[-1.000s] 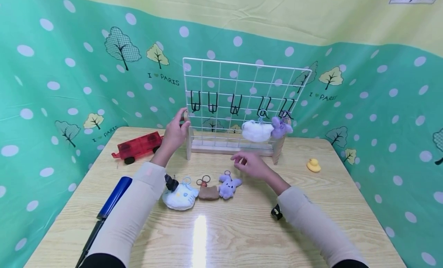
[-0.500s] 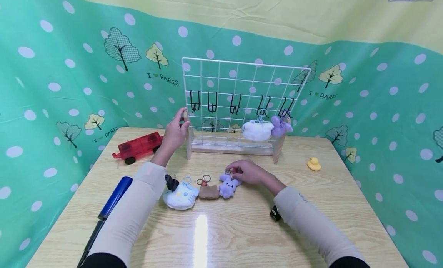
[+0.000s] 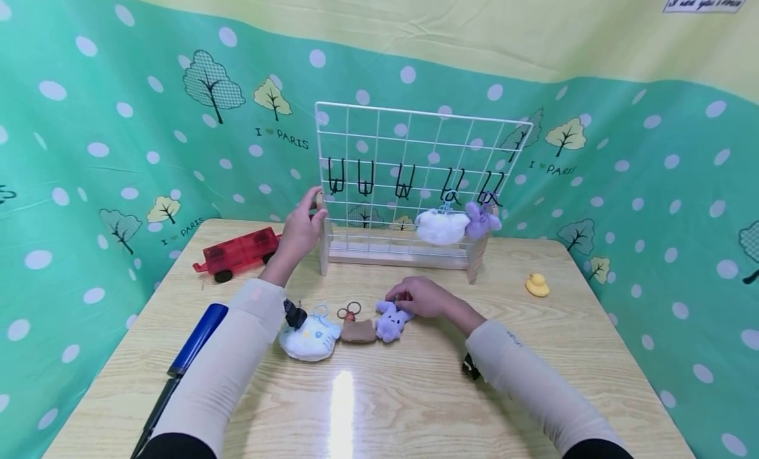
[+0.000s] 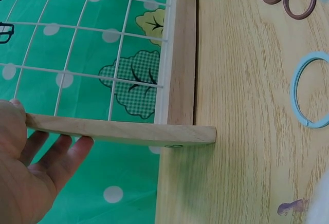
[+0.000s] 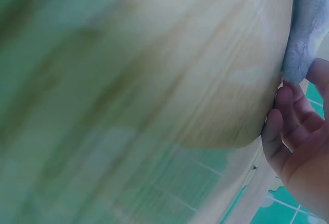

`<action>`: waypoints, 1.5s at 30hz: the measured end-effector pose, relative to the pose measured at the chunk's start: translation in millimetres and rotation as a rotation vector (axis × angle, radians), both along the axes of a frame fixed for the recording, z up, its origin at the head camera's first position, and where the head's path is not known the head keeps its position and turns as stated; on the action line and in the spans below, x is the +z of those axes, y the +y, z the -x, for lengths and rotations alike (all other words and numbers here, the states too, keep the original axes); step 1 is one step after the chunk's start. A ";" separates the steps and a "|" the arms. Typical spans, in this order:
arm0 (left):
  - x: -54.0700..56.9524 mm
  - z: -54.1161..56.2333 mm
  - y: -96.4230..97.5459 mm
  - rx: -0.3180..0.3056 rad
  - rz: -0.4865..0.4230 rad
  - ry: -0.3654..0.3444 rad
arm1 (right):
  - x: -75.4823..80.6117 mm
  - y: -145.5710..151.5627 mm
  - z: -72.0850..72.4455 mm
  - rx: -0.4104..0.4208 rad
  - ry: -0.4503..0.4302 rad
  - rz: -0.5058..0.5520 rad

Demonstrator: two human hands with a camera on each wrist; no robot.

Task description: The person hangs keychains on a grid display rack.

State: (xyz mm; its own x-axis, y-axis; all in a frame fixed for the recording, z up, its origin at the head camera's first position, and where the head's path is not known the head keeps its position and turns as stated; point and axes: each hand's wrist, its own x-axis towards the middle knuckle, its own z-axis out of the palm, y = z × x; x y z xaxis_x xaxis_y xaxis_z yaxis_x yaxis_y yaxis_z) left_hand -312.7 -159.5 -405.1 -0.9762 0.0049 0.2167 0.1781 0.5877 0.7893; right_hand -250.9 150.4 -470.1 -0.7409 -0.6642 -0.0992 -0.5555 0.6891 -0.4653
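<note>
My left hand (image 3: 302, 230) holds the upright wooden end piece (image 4: 123, 130) of a white wire grid rack (image 3: 379, 131), with thumb and fingers on either side of it. Over the table my right hand (image 3: 422, 297) pinches a purple plush keychain (image 3: 389, 324) at its top; the fingers hide its ring. In the right wrist view, thumb and fingertips meet at the fuzzy plush (image 5: 303, 44). Left of it lie a brown plush keychain (image 3: 358, 331) and a white cat-face plush keychain (image 3: 309, 340) with a light blue ring (image 4: 296, 90).
Several black hooks hang on the grid; the two rightmost bear a white plush (image 3: 441, 227) and another purple plush (image 3: 481, 220). A red toy cart (image 3: 238, 253) stands left, a blue-headed tool (image 3: 198, 337) lies by the left forearm, and a yellow duck (image 3: 537, 285) sits right.
My right hand has come down and slightly toward me from above the table to the purple plush keychain, its fingers now covering the ring. My left hand stays on the rack.
</note>
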 end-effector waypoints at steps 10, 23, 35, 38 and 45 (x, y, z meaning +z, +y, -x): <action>-1.9 -0.3 0.2 -0.007 -0.007 0.020 | 1.2 -2.6 -2.0 0.008 0.006 -0.030; -1.8 -0.4 -0.7 -0.014 0.000 0.054 | -0.8 -1.1 0.6 0.028 0.026 -0.008; -2.2 0.7 -0.4 -0.006 -0.011 0.041 | -4.2 -2.5 1.8 0.010 0.029 -0.043; -2.8 1.4 -0.3 -0.005 -0.014 0.039 | -3.5 -3.2 1.5 0.002 0.030 -0.039; -3.1 1.7 0.2 -0.002 -0.002 0.033 | -2.0 -3.1 1.6 -0.021 -0.001 -0.036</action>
State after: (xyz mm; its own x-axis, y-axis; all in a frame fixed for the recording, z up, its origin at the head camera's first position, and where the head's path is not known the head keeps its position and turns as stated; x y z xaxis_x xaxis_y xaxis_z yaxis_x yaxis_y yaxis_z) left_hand -314.3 -159.4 -408.2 -0.9686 0.0067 0.2485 0.2052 0.5855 0.7843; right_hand -252.5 147.3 -472.1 -0.7547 -0.6442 -0.1239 -0.5401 0.7173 -0.4402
